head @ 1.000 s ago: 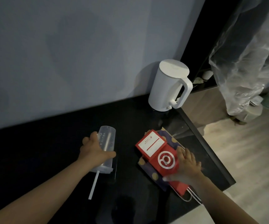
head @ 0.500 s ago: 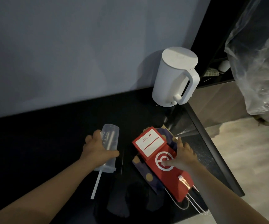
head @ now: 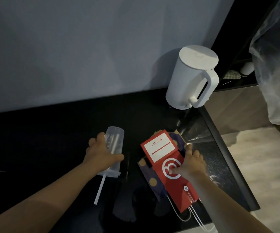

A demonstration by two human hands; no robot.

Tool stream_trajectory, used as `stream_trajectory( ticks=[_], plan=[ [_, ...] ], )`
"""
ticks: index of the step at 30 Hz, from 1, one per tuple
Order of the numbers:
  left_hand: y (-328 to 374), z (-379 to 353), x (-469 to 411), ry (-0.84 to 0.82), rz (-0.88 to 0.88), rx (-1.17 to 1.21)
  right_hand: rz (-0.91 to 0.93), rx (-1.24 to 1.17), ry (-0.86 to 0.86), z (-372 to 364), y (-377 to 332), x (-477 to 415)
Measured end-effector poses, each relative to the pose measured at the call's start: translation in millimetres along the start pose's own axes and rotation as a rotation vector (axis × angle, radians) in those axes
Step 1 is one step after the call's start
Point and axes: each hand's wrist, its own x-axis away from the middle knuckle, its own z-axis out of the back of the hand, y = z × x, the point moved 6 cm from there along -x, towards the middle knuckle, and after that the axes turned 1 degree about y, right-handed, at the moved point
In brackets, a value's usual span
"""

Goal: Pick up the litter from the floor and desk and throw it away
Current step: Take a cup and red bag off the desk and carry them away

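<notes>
A clear plastic cup lies on its side on the black desk, its white straw sticking out toward me. My left hand grips the cup around its middle. To the right lies a flat red paper bag with a white logo and white string handles, on top of a dark blue bag with tan dots. My right hand grips the bags at their right edge, thumb on the red bag's logo and fingers curled over the side.
A white electric kettle stands at the desk's back right corner. Crinkled clear plastic film lies by the desk's right edge. Beyond the edge are pale wood floor, a dark shelf and a hanging clear plastic cover.
My right hand slid from lying on the red bag to gripping its right edge with the thumb on top. The left hand keeps hold of the cup. The camera moved closer.
</notes>
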Motion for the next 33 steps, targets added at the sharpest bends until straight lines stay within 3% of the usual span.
stream_trajectory(
  ticks=[24, 33],
  plan=[
    [-6.8, -3.6, 11.2, 0.005, 0.001, 0.002, -0.089, -0.129, 0.039, -6.1, 1.9, 25.6],
    [-6.2, -0.7, 16.2, 0.013, -0.008, 0.019, -0.04, -0.402, -0.029, -3.0, -11.5, 34.9]
  ],
)
